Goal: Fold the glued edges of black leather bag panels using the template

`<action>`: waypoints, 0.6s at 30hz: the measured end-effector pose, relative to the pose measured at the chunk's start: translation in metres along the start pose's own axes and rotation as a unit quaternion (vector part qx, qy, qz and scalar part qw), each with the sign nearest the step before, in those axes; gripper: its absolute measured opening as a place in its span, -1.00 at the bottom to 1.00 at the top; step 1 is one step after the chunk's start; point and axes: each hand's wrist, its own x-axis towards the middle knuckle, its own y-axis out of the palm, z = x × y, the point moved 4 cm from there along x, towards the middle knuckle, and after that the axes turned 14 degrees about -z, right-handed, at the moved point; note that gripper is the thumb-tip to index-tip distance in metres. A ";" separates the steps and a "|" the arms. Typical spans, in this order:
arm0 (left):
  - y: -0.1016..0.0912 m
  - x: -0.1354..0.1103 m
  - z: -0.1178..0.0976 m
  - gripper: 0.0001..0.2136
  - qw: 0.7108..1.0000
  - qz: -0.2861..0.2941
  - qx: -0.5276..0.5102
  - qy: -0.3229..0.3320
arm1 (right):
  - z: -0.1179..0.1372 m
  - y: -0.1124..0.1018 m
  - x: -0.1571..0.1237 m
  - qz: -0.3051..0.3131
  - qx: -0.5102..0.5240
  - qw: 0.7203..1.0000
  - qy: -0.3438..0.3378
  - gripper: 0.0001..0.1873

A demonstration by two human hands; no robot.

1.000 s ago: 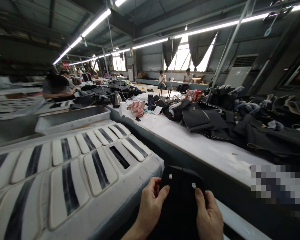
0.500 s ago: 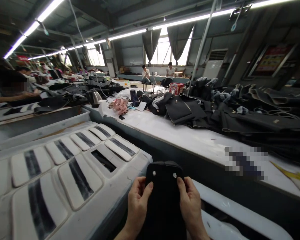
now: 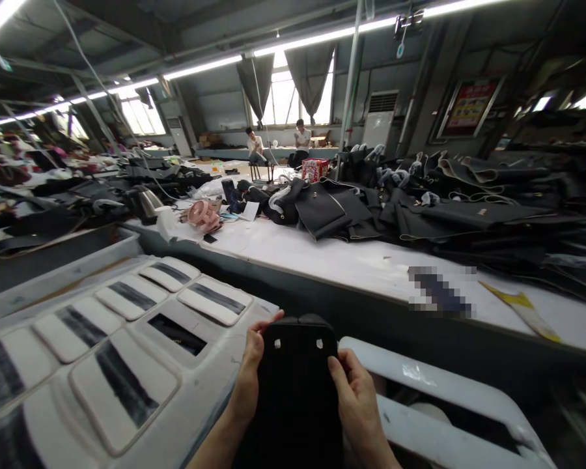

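Observation:
A black panel (image 3: 297, 391) with rounded upper corners stands upright in front of me, two small whitish spots near its top. My left hand (image 3: 248, 378) is closed around its left edge, a fingertip showing at the upper corner and the thumb hidden. On the right edge my right hand (image 3: 359, 391) grips it, thumb on the near face and fingers behind. To the left, on a pale padded surface (image 3: 215, 365), lie several white rounded pieces (image 3: 127, 378) with dark stripes. A dark rectangular piece (image 3: 178, 335) with small lettering lies among them.
Beyond a trough runs a white-topped table (image 3: 273, 251) with a heap of black leather-like pieces (image 3: 332, 208), a pink fan (image 3: 204, 215) and a metal kettle (image 3: 144, 203). A pale blue chair back (image 3: 420, 378) stands close on my right. Two people (image 3: 300, 140) sit far off.
The view has swung right, so the table things sit further left. My left thumb has left the panel's near face; both hands still hold the panel.

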 end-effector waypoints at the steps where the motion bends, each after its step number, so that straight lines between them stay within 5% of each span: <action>1: 0.003 0.003 -0.002 -0.56 0.999 0.030 -0.009 -0.017 | 0.001 -0.002 -0.001 0.003 -0.006 1.000 0.002 -0.61; 5: 0.004 0.012 -0.005 -0.57 0.992 0.115 0.027 -0.035 | 0.009 -0.012 0.003 0.023 -0.109 0.993 -0.040 -0.65; 7: -0.001 0.015 -0.009 -0.65 0.993 0.106 0.044 -0.007 | 0.021 -0.014 0.011 0.000 -0.182 0.972 -0.147 -0.66; 10: -0.002 0.017 -0.015 -0.72 0.993 0.109 0.049 0.014 | 0.047 0.000 0.015 -0.004 -0.275 0.887 -0.371 -0.48; 13: 0.001 0.020 -0.023 -0.70 0.988 0.144 0.048 0.010 | 0.061 0.026 0.006 0.057 -0.307 0.815 -0.487 -0.47; 18: 0.004 0.035 -0.031 -0.67 0.970 0.198 0.141 -0.004 | 0.075 0.043 -0.015 0.014 -0.222 0.825 -0.520 -0.84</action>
